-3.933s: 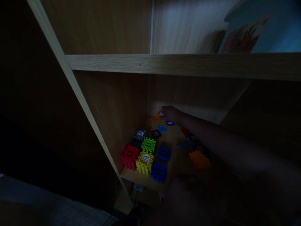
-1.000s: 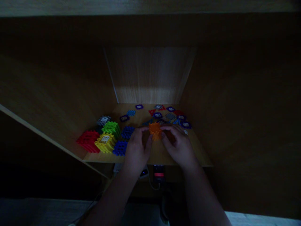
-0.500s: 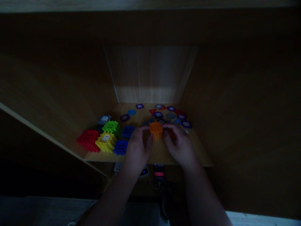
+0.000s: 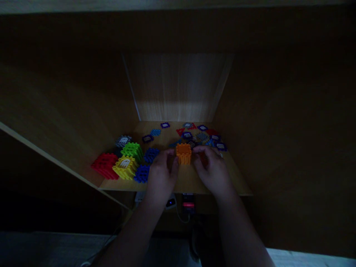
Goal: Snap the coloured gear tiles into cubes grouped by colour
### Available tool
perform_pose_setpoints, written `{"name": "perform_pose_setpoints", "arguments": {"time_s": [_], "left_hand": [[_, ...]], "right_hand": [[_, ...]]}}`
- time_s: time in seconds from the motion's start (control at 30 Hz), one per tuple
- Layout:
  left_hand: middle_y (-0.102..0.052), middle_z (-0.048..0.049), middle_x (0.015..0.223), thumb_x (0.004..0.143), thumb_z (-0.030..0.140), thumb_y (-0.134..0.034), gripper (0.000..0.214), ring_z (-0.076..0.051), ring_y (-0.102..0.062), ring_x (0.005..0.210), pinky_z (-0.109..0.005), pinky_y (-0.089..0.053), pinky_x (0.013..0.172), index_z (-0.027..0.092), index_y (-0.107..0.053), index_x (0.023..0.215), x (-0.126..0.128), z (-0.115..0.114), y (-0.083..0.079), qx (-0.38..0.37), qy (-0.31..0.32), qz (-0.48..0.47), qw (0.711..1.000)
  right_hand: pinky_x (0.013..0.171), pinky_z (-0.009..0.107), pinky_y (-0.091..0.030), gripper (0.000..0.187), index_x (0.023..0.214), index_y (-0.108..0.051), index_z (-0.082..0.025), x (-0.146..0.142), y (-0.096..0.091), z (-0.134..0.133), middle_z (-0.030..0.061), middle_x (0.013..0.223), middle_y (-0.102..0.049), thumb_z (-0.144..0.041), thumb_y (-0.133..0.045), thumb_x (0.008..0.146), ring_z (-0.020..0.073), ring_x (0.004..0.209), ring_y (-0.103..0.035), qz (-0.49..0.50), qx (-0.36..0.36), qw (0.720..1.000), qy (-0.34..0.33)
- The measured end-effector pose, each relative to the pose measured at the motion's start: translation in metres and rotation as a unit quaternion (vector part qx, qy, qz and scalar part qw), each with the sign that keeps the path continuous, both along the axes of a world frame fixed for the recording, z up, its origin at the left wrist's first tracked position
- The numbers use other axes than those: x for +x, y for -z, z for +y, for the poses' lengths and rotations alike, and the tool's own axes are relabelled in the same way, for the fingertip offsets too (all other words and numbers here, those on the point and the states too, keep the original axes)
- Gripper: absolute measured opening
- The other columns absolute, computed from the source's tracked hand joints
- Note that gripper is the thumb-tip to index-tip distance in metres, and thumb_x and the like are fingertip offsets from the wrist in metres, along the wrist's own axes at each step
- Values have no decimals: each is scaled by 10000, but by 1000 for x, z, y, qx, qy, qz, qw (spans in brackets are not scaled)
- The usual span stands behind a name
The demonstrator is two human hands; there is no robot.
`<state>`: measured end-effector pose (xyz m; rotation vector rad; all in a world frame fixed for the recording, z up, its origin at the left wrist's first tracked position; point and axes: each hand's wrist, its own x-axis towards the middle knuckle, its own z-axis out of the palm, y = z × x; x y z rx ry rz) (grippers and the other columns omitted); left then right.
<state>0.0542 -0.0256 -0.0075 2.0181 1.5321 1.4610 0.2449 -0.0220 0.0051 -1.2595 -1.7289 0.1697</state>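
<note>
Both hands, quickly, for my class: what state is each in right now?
Left hand: right beside the orange stack; whether it grips cannot be told.
Right hand: open, a small gap from the orange stack.

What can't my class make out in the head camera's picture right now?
In the head view:
Whether the left hand touches the orange stack: too dark at the fingertips.
Right side of the near blue stack: hidden behind the left hand.
What lies behind the right hand: covered by it.
Words on the red-lit screen: too small and blurred.
</note>
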Motion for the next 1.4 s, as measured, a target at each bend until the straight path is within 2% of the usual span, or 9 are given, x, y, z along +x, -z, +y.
{"name": "perform_pose_setpoints", "arguments": {"time_s": [0.33, 0.57, 1.07, 1.4], "left_hand": [[-813, -94, 1176, 1031, 211, -644, 190, -275, -788, 1093, -458, -651, 986, 219, -690, 1215, -1, 0, -1, 4, 10, 28, 1000], [-805, -98, 1196, 1036, 201, -635, 203, -277, -781, 1116, -454, -646, 1000, 211, -681, 1234, 1, 1, 0, 5, 9, 35, 999], [-790, -100, 1252, 1052, 210, -612, 220, -273, -761, 1166, -445, -616, 1045, 207, -666, 1265, 1, 0, -3, -27, 21, 23, 999], [-781, -101, 1221, 1033, 224, -642, 277, -263, -770, 1132, -433, -630, 1004, 207, -609, 1307, 2, 1, -1, -22, 17, -12, 1000]], "right_hand": [[1128, 506, -542, 406, 1331, -615, -276, 2, 7, 1, 98, 1360, -728, -187, -622, 935, 298, 1301, -674, 11, -31, 999, -38], [1102, 498, -554, 261, 1282, -628, -260, 0, 7, 2, 104, 1302, -745, -287, -607, 1023, 293, 1259, -689, 14, -22, 1000, -13], [1087, 512, -564, 265, 1278, -625, -259, 0, 9, 3, 100, 1287, -746, -307, -646, 1018, 299, 1241, -692, 12, -13, 1000, -22], [1081, 522, -568, 248, 1270, -621, -258, -1, 8, 3, 106, 1281, -746, -295, -635, 1025, 306, 1238, -697, 10, -11, 1000, -16]]}}
